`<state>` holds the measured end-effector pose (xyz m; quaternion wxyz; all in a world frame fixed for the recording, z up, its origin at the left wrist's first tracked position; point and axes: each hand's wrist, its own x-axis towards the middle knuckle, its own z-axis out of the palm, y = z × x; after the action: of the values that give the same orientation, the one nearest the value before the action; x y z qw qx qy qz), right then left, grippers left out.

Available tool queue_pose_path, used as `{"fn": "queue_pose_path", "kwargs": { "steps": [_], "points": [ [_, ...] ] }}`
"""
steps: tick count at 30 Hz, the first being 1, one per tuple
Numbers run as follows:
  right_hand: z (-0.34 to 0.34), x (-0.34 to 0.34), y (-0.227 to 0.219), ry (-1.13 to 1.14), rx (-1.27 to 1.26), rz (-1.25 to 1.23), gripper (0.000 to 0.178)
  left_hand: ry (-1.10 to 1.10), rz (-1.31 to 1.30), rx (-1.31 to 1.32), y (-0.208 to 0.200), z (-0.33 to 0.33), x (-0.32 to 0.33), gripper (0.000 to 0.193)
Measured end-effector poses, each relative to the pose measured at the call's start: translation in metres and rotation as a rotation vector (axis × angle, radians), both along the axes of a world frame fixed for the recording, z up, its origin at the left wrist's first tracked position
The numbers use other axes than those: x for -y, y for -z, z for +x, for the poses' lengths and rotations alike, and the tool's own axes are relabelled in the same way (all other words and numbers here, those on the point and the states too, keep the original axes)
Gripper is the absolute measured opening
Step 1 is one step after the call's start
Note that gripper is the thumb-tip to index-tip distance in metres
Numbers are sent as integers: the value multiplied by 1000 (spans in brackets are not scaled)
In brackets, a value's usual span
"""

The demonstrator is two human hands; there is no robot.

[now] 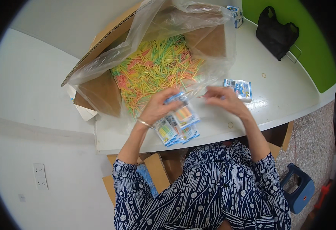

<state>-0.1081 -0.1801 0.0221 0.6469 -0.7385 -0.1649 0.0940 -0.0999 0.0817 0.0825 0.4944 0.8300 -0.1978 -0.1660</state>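
My left hand (161, 106) is closed around a small clear packet (186, 116) with blue-and-white striped ends and orange and yellow sticks inside. Below it, several similar packets (167, 132) lie in a loose pile near the table's front edge. My right hand (226, 100), a little blurred, has its fingers pinched, and a thin reddish stick (201, 96) seems to poke out from the fingertips. Beyond both hands, a heap of thin yellow, green, pink and orange sticks (158, 69) fills a cardboard box (208, 40) lined with a clear plastic bag (148, 19).
More striped packets (242, 90) sit stacked right of my right hand. Rubber bands (230, 125) lie on the white table (283, 88). A black bag (277, 34) and a small blue-white box (235, 16) stand at the back. A blue stool (300, 189) is on the floor at right.
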Motion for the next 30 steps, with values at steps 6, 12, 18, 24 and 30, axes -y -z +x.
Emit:
{"fn": "queue_pose_path", "kwargs": {
  "steps": [6,12,18,24,30],
  "points": [
    [8,62,37,535,455,-554,42,-57,180,-149,48,-26,-82,34],
    [4,60,47,417,527,-846,35,-113,463,303,51,-32,-56,42],
    [6,35,14,360,702,-856,37,-64,340,426,52,-13,-22,38],
    [19,34,30,217,586,-809,31,31,287,440,54,-9,15,37],
    [20,30,25,194,493,-523,23,-46,155,424,51,14,48,39]
  ]
}}
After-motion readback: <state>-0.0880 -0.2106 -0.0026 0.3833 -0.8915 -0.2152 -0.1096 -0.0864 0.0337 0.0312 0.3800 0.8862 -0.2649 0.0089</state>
